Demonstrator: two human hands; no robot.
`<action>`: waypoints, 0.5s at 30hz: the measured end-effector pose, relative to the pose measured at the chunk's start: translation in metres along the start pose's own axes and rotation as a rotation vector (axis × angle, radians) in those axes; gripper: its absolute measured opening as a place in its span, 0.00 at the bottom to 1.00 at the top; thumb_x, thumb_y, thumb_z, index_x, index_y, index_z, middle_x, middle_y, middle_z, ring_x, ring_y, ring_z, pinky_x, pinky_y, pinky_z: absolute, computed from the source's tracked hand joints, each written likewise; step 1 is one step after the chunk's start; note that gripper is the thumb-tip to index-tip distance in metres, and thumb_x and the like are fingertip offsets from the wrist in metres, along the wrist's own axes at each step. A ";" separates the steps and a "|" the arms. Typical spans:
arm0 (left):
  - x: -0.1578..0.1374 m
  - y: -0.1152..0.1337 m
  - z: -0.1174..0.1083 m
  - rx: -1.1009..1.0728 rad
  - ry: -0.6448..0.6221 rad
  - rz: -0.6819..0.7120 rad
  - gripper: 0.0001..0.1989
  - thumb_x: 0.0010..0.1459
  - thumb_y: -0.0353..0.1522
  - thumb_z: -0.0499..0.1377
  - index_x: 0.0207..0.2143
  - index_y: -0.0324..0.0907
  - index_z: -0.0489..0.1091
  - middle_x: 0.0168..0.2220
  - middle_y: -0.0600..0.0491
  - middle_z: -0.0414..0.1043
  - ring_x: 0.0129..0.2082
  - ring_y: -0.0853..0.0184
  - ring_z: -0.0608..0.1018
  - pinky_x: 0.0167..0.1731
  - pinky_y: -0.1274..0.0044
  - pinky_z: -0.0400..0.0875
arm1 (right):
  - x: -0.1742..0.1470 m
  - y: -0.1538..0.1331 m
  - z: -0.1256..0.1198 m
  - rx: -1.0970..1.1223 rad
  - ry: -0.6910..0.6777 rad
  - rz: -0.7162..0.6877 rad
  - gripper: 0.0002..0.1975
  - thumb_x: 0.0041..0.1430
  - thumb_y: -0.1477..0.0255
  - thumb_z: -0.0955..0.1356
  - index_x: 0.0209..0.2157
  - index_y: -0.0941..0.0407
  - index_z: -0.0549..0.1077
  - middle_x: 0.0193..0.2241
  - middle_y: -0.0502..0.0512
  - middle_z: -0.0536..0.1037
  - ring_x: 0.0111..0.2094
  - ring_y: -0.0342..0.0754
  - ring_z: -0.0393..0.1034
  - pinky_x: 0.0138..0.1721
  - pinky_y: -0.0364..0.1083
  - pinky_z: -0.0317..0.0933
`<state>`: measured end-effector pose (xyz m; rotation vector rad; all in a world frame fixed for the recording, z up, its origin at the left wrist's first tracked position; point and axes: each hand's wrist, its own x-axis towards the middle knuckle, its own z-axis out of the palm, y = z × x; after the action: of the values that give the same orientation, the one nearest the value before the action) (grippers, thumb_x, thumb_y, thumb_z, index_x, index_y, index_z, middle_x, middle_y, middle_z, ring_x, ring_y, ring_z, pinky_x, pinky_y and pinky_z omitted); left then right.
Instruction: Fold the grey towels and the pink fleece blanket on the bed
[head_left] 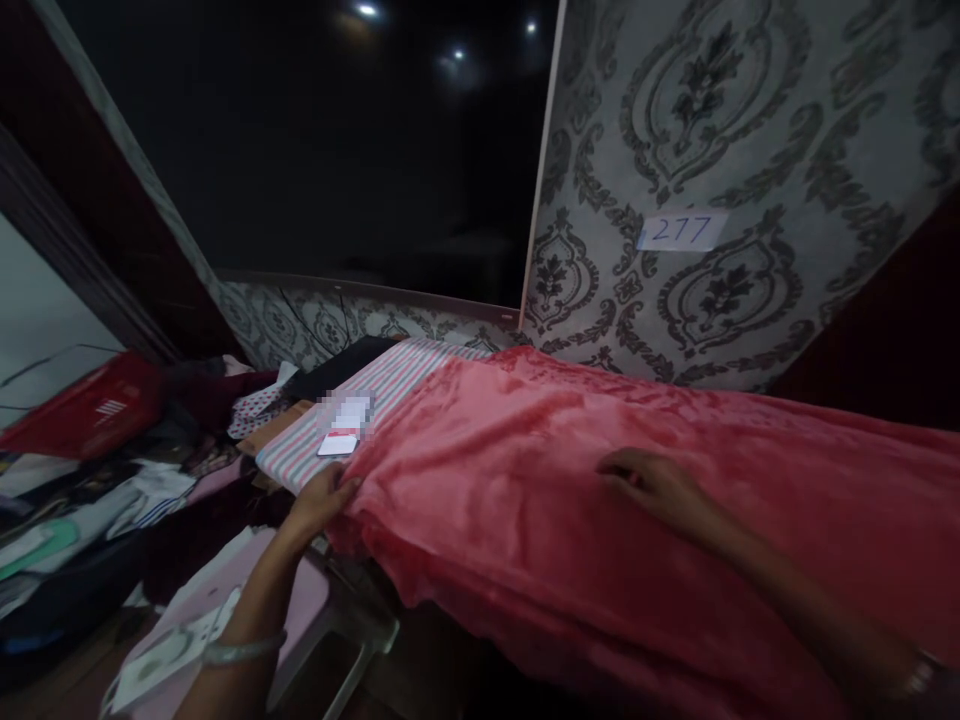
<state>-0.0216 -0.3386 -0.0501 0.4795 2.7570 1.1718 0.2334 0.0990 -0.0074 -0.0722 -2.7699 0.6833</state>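
A red plush blanket (480, 450) lies spread over a long raised surface, with its front edge hanging down in folds. My left hand (322, 500) is at the blanket's near left corner, its thumb and fingers closed on the edge beside the striped cloth (292, 455). On that cloth lies a phone (339, 440) with a lit screen, partly blurred. My right hand (645, 480) rests on top of the blanket near the middle, fingers loosely bent and pointing left; no fold shows in its grasp.
A large dark television screen (337, 150) hangs behind the surface, beside patterned wallpaper with a paper label (682, 231). Left are a red basket (90, 405) and piled clothes (150, 490). A pink stool (300, 595) holding a white power strip (176, 650) stands below my left arm.
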 end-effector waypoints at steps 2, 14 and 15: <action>-0.002 0.000 0.001 0.087 -0.008 0.010 0.22 0.46 0.49 0.56 0.37 0.42 0.72 0.40 0.44 0.80 0.41 0.53 0.80 0.42 0.68 0.72 | 0.048 -0.002 0.010 -0.016 -0.030 -0.008 0.13 0.60 0.70 0.64 0.38 0.55 0.80 0.38 0.57 0.82 0.36 0.51 0.76 0.38 0.47 0.69; -0.014 -0.013 0.012 0.200 0.039 -0.135 0.27 0.49 0.46 0.55 0.48 0.43 0.75 0.48 0.43 0.79 0.50 0.48 0.79 0.47 0.67 0.71 | 0.260 -0.016 0.085 -0.176 -0.083 0.135 0.17 0.62 0.75 0.67 0.52 0.58 0.77 0.53 0.61 0.77 0.53 0.53 0.72 0.53 0.44 0.63; -0.014 -0.014 0.013 0.182 0.057 -0.133 0.26 0.49 0.46 0.56 0.46 0.44 0.75 0.47 0.44 0.80 0.49 0.49 0.80 0.46 0.68 0.71 | 0.270 -0.018 0.091 -0.174 -0.085 0.140 0.17 0.62 0.75 0.67 0.52 0.59 0.77 0.52 0.61 0.77 0.52 0.53 0.72 0.52 0.44 0.63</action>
<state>-0.0085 -0.3433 -0.0700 0.2775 2.9076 0.9241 -0.0511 0.0737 -0.0052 -0.2818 -2.9217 0.4860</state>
